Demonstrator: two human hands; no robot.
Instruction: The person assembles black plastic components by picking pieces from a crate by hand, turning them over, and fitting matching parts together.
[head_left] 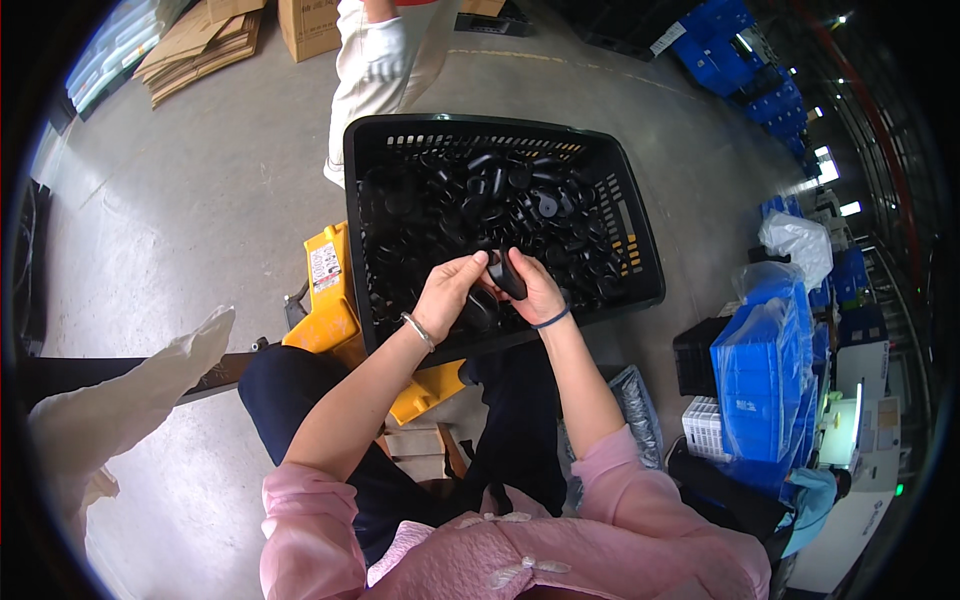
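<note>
Above the near side of a black basket (pixel 652 262), my two hands meet around a small black moulded part (pixel 508 276) with a smooth, curved shape. My right hand (pixel 541 298) grips it, thumb along its upper side. My left hand (pixel 447 296), a metal bangle on its wrist, pinches at the part's left end; its fingertips are partly hidden. Many loose black parts (pixel 545 204) of similar look fill the basket below, some rounded and glossy. Their exact kind does not show.
Under the basket's left side stands a yellow frame (pixel 330 300). Another person in pale trousers (pixel 385 60) is beyond the basket. Flattened cardboard (pixel 200 45) lies at the far left. Blue crates (pixel 765 360) under plastic film are stacked at the right, beside a white crate (pixel 704 426).
</note>
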